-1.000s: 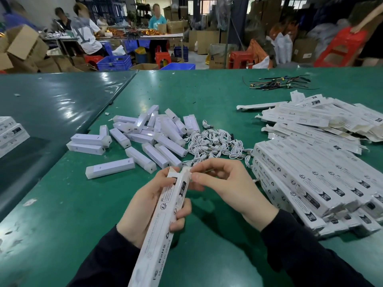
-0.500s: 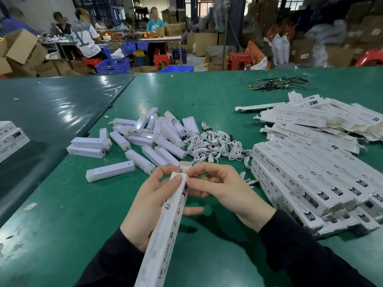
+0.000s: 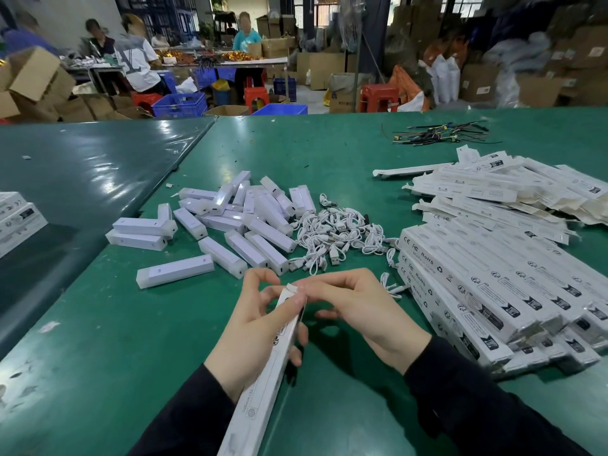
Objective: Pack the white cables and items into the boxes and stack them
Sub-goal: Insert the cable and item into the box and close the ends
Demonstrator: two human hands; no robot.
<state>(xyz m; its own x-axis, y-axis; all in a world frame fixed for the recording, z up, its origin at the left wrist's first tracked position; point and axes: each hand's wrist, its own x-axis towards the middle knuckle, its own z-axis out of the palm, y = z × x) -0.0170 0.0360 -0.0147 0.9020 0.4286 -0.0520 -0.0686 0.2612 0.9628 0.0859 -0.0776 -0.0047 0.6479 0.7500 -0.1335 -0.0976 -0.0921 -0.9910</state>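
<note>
A long white box [image 3: 263, 383] is gripped in the left hand [image 3: 253, 337], fingers curled round it, with its near end cut off by the lower edge of the view. Its far flap [image 3: 291, 288] is pinched by the thumb and forefinger of the right hand [image 3: 358, 311]; whether the flap is fully tucked cannot be told, since the fingertips cover it. Both hands are held above the green table [image 3: 98, 340], and dark sleeves [image 3: 477, 406] cover the wrists.

Just right of the hands, a stack of packed boxes [image 3: 487, 291] is laid in rows, its right side cut off by the frame. Beyond the hands, a heap of white cables [image 3: 339, 235] is tangled beside that stack, one loose cable [image 3: 393, 286] lying near the right hand. Left of the heap, small white bars [image 3: 230, 218] are scattered, some overlapping. Farther right, flat unfolded boxes [image 3: 493, 189] are piled loosely. A bundle of dark wires [image 3: 441, 134] is seen near the table's far edge. At the left edge, more boxes [image 3: 16, 215] are partly cut off. In the background, seated people and cardboard cartons [image 3: 33, 80] are blurred and hard to make out.
</note>
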